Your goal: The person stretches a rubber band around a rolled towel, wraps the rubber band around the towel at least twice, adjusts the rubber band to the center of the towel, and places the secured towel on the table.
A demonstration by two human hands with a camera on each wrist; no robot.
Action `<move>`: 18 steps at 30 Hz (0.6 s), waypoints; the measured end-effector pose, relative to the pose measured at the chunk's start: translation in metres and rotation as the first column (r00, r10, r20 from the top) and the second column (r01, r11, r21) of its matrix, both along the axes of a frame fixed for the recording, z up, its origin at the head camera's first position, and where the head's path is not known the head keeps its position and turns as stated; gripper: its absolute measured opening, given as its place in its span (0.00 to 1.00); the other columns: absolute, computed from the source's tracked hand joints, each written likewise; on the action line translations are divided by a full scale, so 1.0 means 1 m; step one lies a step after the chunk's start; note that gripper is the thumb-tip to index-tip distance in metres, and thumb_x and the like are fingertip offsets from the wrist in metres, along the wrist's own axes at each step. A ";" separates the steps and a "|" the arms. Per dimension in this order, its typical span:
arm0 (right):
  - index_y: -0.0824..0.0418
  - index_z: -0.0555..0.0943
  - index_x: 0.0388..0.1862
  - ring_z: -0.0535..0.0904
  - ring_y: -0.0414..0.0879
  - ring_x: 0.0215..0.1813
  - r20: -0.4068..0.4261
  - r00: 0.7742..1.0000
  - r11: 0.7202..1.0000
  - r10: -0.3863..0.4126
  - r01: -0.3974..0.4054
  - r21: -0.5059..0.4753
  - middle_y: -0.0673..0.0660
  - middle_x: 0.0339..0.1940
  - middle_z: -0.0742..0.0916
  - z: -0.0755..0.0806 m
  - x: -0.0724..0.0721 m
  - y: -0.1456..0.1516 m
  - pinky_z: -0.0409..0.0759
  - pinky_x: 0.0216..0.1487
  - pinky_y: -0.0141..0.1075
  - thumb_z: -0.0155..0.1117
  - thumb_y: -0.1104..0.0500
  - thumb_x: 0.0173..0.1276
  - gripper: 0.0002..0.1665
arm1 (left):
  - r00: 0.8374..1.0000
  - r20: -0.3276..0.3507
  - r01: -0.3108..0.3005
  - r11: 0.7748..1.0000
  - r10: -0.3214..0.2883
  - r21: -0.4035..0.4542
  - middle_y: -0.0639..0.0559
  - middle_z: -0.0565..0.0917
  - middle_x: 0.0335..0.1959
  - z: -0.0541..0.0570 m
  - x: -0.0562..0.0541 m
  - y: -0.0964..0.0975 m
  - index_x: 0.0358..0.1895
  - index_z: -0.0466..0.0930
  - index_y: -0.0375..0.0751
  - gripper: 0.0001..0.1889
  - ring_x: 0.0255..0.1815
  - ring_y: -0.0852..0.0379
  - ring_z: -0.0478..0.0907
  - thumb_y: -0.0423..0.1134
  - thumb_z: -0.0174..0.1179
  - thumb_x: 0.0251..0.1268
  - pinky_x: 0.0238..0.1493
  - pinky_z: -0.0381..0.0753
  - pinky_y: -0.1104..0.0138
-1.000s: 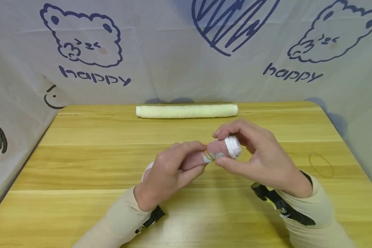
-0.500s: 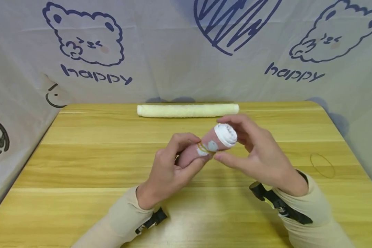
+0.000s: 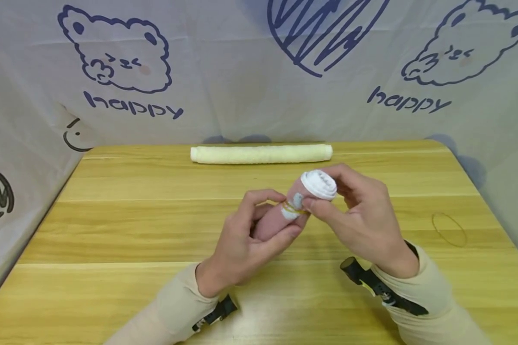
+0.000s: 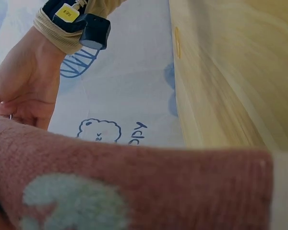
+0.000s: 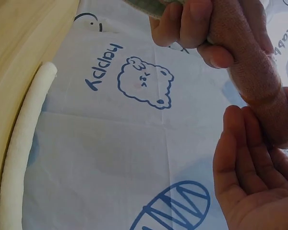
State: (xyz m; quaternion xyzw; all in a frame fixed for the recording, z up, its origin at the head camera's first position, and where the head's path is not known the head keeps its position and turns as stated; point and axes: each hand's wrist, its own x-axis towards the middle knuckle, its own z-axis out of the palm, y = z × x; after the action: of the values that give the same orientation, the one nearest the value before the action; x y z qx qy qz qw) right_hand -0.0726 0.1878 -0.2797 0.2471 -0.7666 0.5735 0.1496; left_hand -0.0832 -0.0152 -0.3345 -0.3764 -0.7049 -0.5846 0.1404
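A pink rolled towel (image 3: 272,224) with a white end and a pale patch is held up over the table, its white end tilted up to the right in the head view. My left hand (image 3: 237,244) grips it around the middle. A yellow rubber band (image 3: 292,209) circles the roll just ahead of the left fingertips. My right hand (image 3: 367,220) holds the roll near its white end, thumb beside the band and fingers behind. In the right wrist view, the band (image 5: 264,101) lies close to the right fingertips. The left wrist view shows the towel's (image 4: 182,187) other length up close.
A pale yellow rolled towel (image 3: 261,154) lies along the table's back edge. Another rubber band (image 3: 449,229) lies loose on the wooden table (image 3: 112,230) at the right. A white cloth with drawings (image 3: 224,72) hangs behind.
The pink rolled towel has tilted so its white end points up and shows its spiral. My right thumb has come from below the roll onto its side, by the rubber band.
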 end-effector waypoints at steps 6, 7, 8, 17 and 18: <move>0.73 0.82 0.48 0.86 0.42 0.42 0.008 1.000 0.999 -0.001 0.002 -0.054 0.47 0.43 0.90 -0.002 0.001 -0.001 0.87 0.46 0.28 0.70 0.76 0.62 0.15 | 0.998 -0.006 0.062 0.998 -0.062 0.014 0.38 0.89 0.30 -0.003 0.000 0.003 0.58 0.66 0.32 0.25 0.23 0.58 0.85 0.25 0.68 0.61 0.22 0.82 0.76; 0.73 0.82 0.48 0.86 0.41 0.42 0.016 1.000 0.999 -0.003 0.003 -0.051 0.46 0.43 0.90 -0.003 0.001 0.000 0.87 0.46 0.28 0.70 0.76 0.62 0.15 | 0.998 -0.007 0.066 0.998 -0.066 0.009 0.38 0.89 0.30 -0.003 0.000 0.003 0.58 0.65 0.32 0.25 0.23 0.58 0.85 0.26 0.68 0.62 0.22 0.82 0.76; 0.72 0.82 0.48 0.85 0.41 0.42 0.025 1.000 0.999 -0.005 0.006 -0.046 0.45 0.43 0.90 -0.003 0.001 0.000 0.86 0.46 0.28 0.70 0.75 0.62 0.15 | 0.998 -0.009 0.067 0.998 -0.067 -0.001 0.38 0.89 0.30 -0.003 0.000 0.003 0.58 0.65 0.32 0.25 0.24 0.58 0.85 0.27 0.67 0.63 0.22 0.82 0.77; 0.69 0.84 0.47 0.84 0.41 0.42 0.086 0.996 0.999 -0.017 0.020 -0.036 0.46 0.42 0.89 0.001 0.003 0.005 0.85 0.45 0.26 0.74 0.74 0.59 0.17 | 0.998 -0.003 0.066 0.994 -0.067 -0.084 0.41 0.90 0.41 0.007 -0.001 0.004 0.57 0.65 0.35 0.23 0.44 0.53 0.91 0.33 0.67 0.66 0.43 0.90 0.70; 0.69 0.84 0.47 0.84 0.41 0.42 0.092 0.996 0.999 -0.017 0.020 -0.038 0.47 0.42 0.89 0.002 0.003 0.005 0.85 0.46 0.27 0.74 0.74 0.59 0.17 | 0.998 -0.011 0.067 0.994 -0.068 -0.089 0.41 0.90 0.43 0.008 -0.001 0.004 0.57 0.65 0.35 0.22 0.46 0.52 0.91 0.34 0.67 0.67 0.45 0.90 0.69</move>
State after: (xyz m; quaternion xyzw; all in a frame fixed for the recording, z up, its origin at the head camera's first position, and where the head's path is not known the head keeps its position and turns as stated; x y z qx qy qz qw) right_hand -0.0699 0.1933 -0.2776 0.2104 -0.7637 0.5975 0.1243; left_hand -0.0841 -0.0113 -0.3269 -0.4099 -0.7160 -0.5545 0.1088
